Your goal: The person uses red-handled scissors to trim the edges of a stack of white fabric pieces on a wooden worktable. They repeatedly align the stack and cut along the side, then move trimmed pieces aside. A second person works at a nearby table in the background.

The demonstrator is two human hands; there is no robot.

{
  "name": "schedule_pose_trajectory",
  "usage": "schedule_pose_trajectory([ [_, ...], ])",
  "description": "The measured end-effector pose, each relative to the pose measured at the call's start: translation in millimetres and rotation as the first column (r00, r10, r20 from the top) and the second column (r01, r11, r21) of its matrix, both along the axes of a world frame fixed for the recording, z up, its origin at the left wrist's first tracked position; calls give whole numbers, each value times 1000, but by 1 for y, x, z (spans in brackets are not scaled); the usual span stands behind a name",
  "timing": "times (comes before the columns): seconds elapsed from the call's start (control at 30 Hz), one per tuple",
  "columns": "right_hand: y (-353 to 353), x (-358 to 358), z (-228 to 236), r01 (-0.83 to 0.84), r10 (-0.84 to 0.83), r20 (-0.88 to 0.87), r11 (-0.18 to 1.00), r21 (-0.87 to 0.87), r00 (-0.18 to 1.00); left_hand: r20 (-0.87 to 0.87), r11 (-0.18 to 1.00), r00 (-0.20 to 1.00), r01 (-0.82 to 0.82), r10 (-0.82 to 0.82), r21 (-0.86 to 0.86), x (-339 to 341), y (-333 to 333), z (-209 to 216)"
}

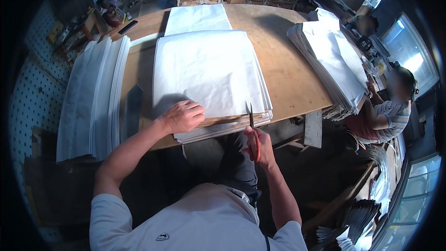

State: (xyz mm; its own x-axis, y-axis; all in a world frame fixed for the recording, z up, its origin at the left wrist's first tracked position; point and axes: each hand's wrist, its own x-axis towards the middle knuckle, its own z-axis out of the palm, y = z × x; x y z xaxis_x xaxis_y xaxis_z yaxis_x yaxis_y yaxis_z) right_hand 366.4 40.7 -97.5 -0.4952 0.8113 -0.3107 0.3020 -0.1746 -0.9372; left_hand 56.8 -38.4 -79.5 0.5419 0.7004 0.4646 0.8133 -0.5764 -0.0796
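Left hand (180, 117) presses flat, fingers curled, on the near edge of the white paper stack (209, 72), which sits at the near edge of the wooden bench (292, 79). Right hand (258, 148) is closed round red-handled scissors (252, 128), blades up at the stack's near right corner, apparently just at the paper's edge, hard to tell. No cut line shows, so the trimming looks barely begun. More stacks wait at the left (93, 97) and right (332, 62) edges.
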Motion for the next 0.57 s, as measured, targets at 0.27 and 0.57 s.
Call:
schedule_pose_trajectory([
  [0.27, -2, -4, -8, 31, -32, 22, 999, 20, 999, 5, 998, 1000, -20, 21, -65, -3, 1, -3],
  [0.57, -60, 0, -8, -44, 45, -15, 997, 59, 999, 94, 938, 990, -71, 109, -339, -11, 0, 32],
])
